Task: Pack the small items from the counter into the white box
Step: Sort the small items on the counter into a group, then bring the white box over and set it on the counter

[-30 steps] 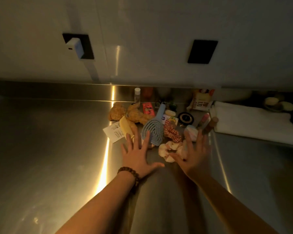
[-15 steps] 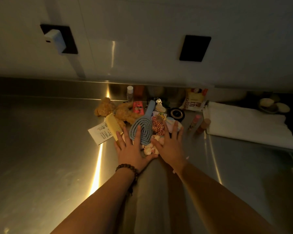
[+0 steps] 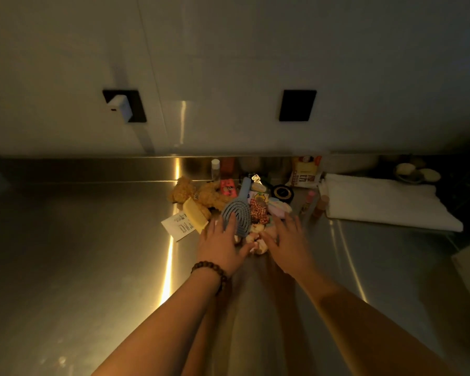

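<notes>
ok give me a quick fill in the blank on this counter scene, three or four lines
1. The beaded bracelet is on the ____ wrist.
2. The hairbrush under the left hand is ____ in colour.
3. The plush teddy bear lies to the ____ of the hairbrush.
4. The folded white towel lies on the ____ side of the pile.

Missing words: left; blue; left; right
</notes>
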`<state>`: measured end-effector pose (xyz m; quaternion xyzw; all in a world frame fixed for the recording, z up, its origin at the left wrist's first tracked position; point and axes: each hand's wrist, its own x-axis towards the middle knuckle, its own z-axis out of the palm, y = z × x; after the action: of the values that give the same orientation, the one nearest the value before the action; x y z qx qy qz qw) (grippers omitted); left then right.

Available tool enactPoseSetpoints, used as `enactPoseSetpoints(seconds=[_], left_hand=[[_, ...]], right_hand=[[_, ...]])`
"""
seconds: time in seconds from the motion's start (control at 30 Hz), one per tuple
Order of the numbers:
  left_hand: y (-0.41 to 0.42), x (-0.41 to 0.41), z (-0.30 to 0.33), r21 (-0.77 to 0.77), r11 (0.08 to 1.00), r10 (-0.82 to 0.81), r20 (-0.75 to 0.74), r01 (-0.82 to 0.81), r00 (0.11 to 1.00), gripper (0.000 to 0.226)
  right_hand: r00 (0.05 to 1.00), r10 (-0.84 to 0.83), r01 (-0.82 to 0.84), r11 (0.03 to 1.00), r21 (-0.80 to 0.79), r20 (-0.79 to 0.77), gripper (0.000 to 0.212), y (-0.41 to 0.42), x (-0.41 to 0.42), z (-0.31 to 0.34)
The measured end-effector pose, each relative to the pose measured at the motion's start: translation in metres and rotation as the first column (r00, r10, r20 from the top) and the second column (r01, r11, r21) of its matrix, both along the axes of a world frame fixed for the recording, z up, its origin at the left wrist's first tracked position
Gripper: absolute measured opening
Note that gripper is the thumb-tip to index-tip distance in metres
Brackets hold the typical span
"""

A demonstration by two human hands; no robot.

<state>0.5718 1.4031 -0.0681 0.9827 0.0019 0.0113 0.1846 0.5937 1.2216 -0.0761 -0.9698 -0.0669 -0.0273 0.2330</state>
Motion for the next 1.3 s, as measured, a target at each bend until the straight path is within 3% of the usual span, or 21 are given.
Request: enactPoseSetpoints(seconds=[0.17,0.3,0.43,0.7,0.97,1.07,1.3], left_hand=[[-0.014,-0.030,0.029,0.011,0.996,-0.086,0.155,0.085,0.984,0.074],[-0.043,-0.052,0.041,0.015,0.981,-0.193,0.212,0.194,0.958,0.071],[-0.075,-0.071,0.046,0.000,0.963,-0.265,0.160,0.269,0.951,0.074],[-0.163,-0.099,0.051,-0.037,0.963,-0.259,0.153,0.267,0.954,0.073],[-0.343,-0.108,0.059,-0.086,0.972,-0.204,0.155,0.218,0.967,0.083],[-0.411,-0.108,0.065,-0.169,0.962,-0.196,0.118,0.214,0.974,0.081],[-0.496,-0.106,0.086,-0.315,0.904,-0.278,0.081,0.289,0.957,0.084]], right_hand=[[0.989,-0.112,0.095,0.980,0.174,0.093,0.059,-0.013,-0.056,0.029],[0.978,-0.187,0.167,0.968,0.187,0.096,0.057,-0.036,-0.091,0.033],[0.968,-0.226,0.203,0.961,0.189,0.110,0.052,-0.065,-0.115,0.041],[0.955,-0.279,0.256,0.948,0.186,0.106,0.049,-0.135,-0.151,0.046],[0.959,-0.211,0.195,0.975,0.103,0.187,0.053,-0.311,-0.164,0.078],[0.960,-0.196,0.178,0.978,0.109,0.200,0.055,-0.392,-0.168,0.097],[0.958,-0.250,0.239,0.967,0.093,0.136,0.060,-0.538,-0.174,0.116]])
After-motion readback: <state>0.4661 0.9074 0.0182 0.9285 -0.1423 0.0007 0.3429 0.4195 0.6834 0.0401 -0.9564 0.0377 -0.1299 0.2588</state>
